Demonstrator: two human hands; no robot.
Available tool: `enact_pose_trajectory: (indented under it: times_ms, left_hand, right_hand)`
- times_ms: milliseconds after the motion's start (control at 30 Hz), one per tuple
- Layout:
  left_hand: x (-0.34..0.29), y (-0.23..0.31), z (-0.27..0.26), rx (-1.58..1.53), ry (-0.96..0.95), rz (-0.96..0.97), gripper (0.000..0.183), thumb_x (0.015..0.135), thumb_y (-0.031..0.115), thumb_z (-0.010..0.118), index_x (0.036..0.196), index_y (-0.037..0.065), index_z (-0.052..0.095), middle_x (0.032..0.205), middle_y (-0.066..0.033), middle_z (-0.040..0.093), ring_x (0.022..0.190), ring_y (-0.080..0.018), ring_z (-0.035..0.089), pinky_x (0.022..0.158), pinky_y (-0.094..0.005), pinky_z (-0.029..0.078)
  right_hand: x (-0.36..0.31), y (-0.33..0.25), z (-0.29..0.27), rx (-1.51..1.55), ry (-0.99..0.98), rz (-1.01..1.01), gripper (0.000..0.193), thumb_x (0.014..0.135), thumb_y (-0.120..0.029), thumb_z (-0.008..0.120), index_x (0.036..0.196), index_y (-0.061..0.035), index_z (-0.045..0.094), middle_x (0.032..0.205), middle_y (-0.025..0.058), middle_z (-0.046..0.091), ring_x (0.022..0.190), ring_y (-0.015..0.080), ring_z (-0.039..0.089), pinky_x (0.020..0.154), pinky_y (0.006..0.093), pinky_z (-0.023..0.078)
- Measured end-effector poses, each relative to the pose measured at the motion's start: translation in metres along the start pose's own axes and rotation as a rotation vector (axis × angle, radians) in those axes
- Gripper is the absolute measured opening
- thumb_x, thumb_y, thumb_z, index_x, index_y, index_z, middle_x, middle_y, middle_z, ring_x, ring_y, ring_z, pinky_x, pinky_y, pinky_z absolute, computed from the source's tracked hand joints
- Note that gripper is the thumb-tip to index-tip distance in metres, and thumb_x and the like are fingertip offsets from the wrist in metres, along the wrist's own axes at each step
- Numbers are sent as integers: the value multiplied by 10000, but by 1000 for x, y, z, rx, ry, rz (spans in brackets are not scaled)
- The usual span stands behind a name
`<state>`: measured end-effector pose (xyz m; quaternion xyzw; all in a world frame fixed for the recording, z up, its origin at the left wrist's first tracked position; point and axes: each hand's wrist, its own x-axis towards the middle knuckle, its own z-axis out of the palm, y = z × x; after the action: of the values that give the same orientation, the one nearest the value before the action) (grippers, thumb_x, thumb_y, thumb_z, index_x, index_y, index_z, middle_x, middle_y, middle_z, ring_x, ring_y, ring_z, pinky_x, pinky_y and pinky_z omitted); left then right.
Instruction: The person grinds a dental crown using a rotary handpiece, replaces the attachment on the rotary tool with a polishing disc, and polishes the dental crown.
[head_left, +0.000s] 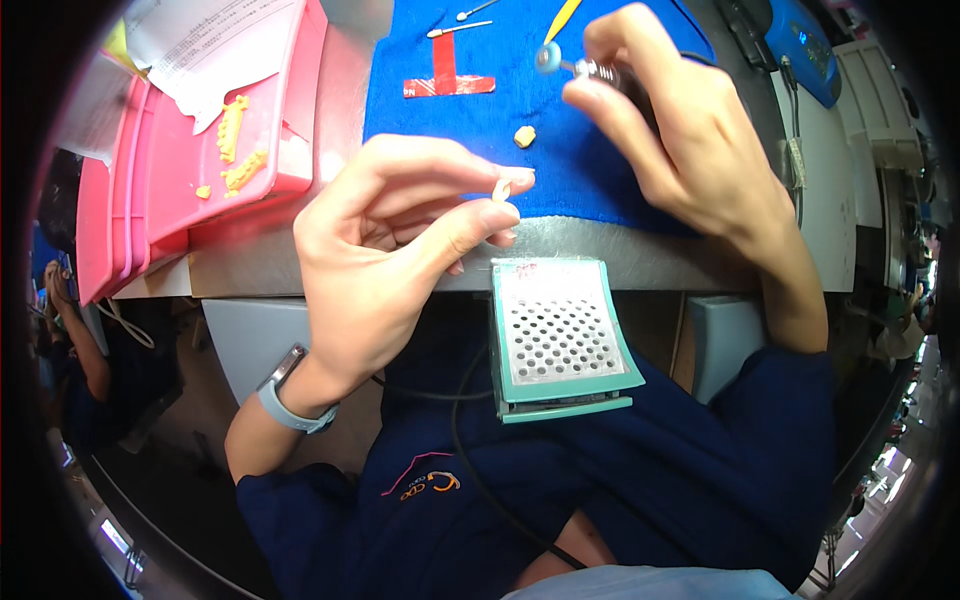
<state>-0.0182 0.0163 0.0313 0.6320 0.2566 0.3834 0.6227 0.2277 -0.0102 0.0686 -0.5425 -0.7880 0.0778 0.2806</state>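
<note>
My left hand point(375, 230) pinches a small pale tooth-like piece point(501, 189) between thumb and forefinger, above the near edge of the blue towel point(590, 195). The piece is partly covered by the fingertips. My right hand point(695, 130), to its upper right, is wrapped round a rotary handpiece point(603, 72). A blue-green round polishing wheel point(547, 58) sits on the handpiece's tip, apart from the piece. The handpiece's body is mostly hidden by my fingers. Between the hands, a small yellowish lump point(525, 136) lies on the towel.
Pink trays point(300, 90) at the left hold yellow tooth-row models point(231, 130) and a printed sheet point(205, 45). Red tape point(446, 70), slim burs point(460, 29) and a yellow stick point(563, 20) lie on the towel. A green-framed perforated box point(560, 280) juts from the bench; a blue control unit point(803, 45) stands far right.
</note>
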Motion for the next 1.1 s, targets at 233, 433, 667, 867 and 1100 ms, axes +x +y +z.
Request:
enact_pose_trajectory:
  times_ms: [233, 433, 667, 867, 1100]
  left_hand:
    - [-2, 0, 0, 25, -14, -7, 250, 918, -66, 709, 1121, 15, 588, 1085, -173, 761, 822, -180, 752, 589, -207, 518]
    - [-3, 1, 3, -65, 19, -22, 250, 854, -108, 765, 1081, -59, 675, 1046, -167, 756, 982, -206, 749, 900, -313, 616]
    - [-3, -6, -1, -65, -6, 42, 170, 865, -123, 745, 1016, -69, 690, 1032, -182, 752, 943, -216, 754, 856, -312, 630]
    - [-2, -4, -1, -65, -40, -6, 126, 917, -92, 696, 969, -7, 618, 1055, -249, 750, 721, -203, 747, 593, -257, 594]
    - [-4, -7, 0, -250, -2, -18, 105, 891, -136, 704, 968, -67, 690, 1030, -210, 748, 878, -227, 760, 677, -283, 625]
  right_hand:
    - [-15, -20, 0, 8, -61, -182, 252, 804, -104, 784, 969, -2, 624, 727, 94, 602, 564, 250, 599, 494, 340, 430]
    - [-16, -20, 3, -155, -30, -238, 368, 736, -207, 871, 941, -21, 628, 661, 59, 531, 518, 232, 548, 460, 341, 400]
    - [-18, -22, 6, -148, -21, -233, 336, 749, -202, 856, 923, -23, 632, 652, 50, 527, 511, 225, 548, 455, 348, 410]
    - [-19, -24, 7, -128, -38, -211, 302, 755, -178, 843, 881, -35, 609, 646, 52, 519, 508, 231, 545, 456, 357, 416]
    - [-20, -25, 7, -133, -39, -207, 277, 756, -146, 833, 846, -45, 592, 634, 54, 500, 503, 232, 539, 457, 361, 409]
